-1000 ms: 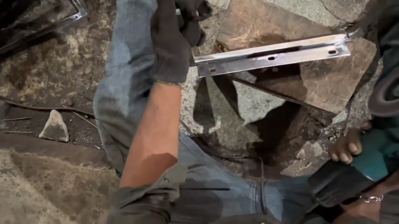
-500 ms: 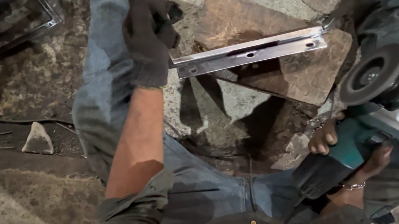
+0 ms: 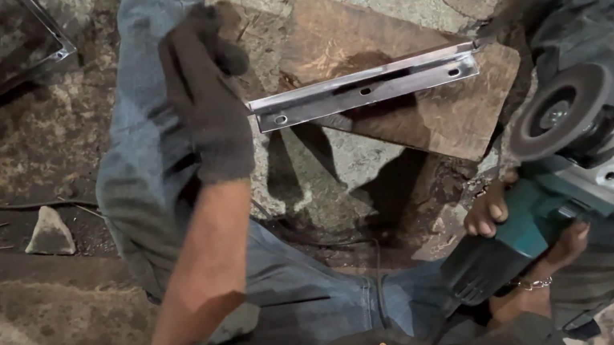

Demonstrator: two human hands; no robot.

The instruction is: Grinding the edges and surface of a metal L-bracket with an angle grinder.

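From overhead, the gloved left hand (image 3: 208, 98) closes its fingers around one end of a long slotted steel angle bar (image 3: 364, 88) resting on a brown flat stone slab (image 3: 427, 110). The bare right hand (image 3: 524, 241) wraps tightly round a teal-bodied angle grinder (image 3: 559, 175), its grey disc (image 3: 554, 114) raised just beside the slab.
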